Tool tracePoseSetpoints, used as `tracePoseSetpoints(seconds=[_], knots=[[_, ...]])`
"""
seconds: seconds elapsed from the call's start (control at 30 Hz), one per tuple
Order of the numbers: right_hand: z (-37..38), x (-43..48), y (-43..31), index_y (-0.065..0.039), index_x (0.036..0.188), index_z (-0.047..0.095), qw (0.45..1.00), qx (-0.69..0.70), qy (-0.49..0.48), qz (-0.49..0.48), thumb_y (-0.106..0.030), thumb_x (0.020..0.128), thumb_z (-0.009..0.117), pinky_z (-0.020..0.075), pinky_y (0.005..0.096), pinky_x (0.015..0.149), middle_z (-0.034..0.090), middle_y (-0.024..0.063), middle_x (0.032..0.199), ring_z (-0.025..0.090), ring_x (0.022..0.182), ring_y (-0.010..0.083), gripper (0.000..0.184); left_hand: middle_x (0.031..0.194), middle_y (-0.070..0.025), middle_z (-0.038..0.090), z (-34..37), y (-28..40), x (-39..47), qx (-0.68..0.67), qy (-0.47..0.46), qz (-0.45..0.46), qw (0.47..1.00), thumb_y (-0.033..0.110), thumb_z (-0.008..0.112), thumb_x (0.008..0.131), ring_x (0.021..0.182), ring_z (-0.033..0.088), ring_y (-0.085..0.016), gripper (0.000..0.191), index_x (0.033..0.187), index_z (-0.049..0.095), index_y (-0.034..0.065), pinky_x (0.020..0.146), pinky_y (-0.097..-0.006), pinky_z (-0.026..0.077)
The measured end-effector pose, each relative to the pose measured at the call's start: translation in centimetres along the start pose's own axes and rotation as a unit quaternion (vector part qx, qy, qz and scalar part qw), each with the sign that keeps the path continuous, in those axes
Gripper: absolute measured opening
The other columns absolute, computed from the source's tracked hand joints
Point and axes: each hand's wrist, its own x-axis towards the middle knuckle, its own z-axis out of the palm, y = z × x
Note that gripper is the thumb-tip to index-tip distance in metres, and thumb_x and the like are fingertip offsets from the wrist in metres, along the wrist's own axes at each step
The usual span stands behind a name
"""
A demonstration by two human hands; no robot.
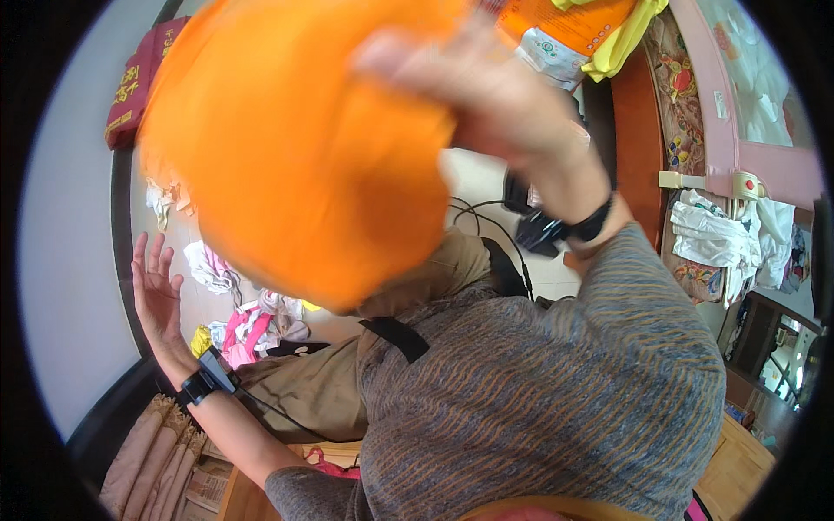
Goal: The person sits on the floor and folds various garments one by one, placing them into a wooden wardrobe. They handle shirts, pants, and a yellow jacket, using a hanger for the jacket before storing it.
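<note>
A large orange cloth [293,150], blurred by motion, fills the upper middle of the view. My right hand [488,84] is raised at its right edge with the fingers closed on the cloth; the fingertips are blurred. On the left side my left hand [158,286] is up with its fingers apart and nothing in it. Below and right of that hand, crumpled pink, white and yellow clothes [251,329] lie on the tiled floor. Another heap of white and pink clothing [212,266] is close by. Both wrists wear black straps.
An orange printed bag [567,26] with a yellow edge stands at the top right. White garments [710,234] lie on a patterned surface at right, by a pink frame [723,98]. A dark red bag [140,84] is at upper left. Black cables [502,225] run near my legs.
</note>
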Motion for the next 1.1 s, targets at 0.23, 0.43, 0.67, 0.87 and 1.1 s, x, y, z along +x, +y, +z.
tracePoseSetpoints(seconds=[0.23,0.43,0.67,0.87,1.1], knots=[[-15.1,-2.6,-0.9,-0.002,0.142,0.050,0.956,0.099,0.276,-0.019,-0.014,0.096,0.066,0.0472,0.0393,0.108,0.062,0.0083,0.137,0.059,0.126,0.0230,0.050,0.146,-0.0164,0.053,-4.6,-1.8,-1.0,0.060,0.115,-0.028,0.991,0.035,0.053,0.105,0.123,0.061,-0.019,0.059,0.154,0.036,0.0068,0.081,-0.0283,0.063],[-17.2,-5.5,4.8,-0.006,0.140,0.055,0.899,0.151,0.403,0.086,-0.026,0.101,0.061,0.0436,0.0453,0.110,0.061,0.0074,0.139,0.056,0.131,0.0248,0.044,0.139,-0.0142,0.058,-0.3,-0.8,-1.9,0.016,0.107,-0.002,0.994,0.037,0.053,0.105,0.121,0.061,-0.020,0.055,0.150,0.041,0.0065,0.074,-0.0261,0.062],[-2.7,1.3,5.9,-0.001,0.134,0.058,0.948,0.297,0.054,-0.102,-0.022,0.103,0.059,0.0502,0.0380,0.103,0.066,0.0086,0.129,0.063,0.120,0.0186,0.038,0.151,-0.0276,0.043,15.1,-2.5,-5.9,-0.022,-0.087,-0.078,0.993,0.071,0.068,0.082,0.140,0.045,-0.038,0.111,0.157,0.025,0.0006,0.102,-0.0549,0.052],[7.9,1.5,8.4,0.005,0.133,0.050,0.978,0.025,-0.196,0.064,-0.021,0.094,0.068,0.0477,0.0367,0.103,0.066,0.0174,0.126,0.063,0.117,0.0254,0.050,0.155,-0.0164,0.044,18.0,-5.4,-9.6,-0.106,0.208,0.061,0.970,0.065,0.063,0.089,0.141,0.044,-0.032,0.096,0.155,0.031,0.0031,0.119,-0.0530,0.033],[6.5,-0.5,10.9,0.003,0.126,0.052,0.981,-0.010,-0.173,0.083,-0.023,0.095,0.068,0.0555,0.0358,0.087,0.068,0.0182,0.106,0.069,0.100,0.0301,0.044,0.149,-0.0145,0.050,18.9,-8.8,-11.6,0.066,0.246,0.005,0.967,0.014,0.068,0.097,0.133,0.052,-0.025,0.065,0.153,0.036,0.0028,0.112,-0.0427,0.043]])
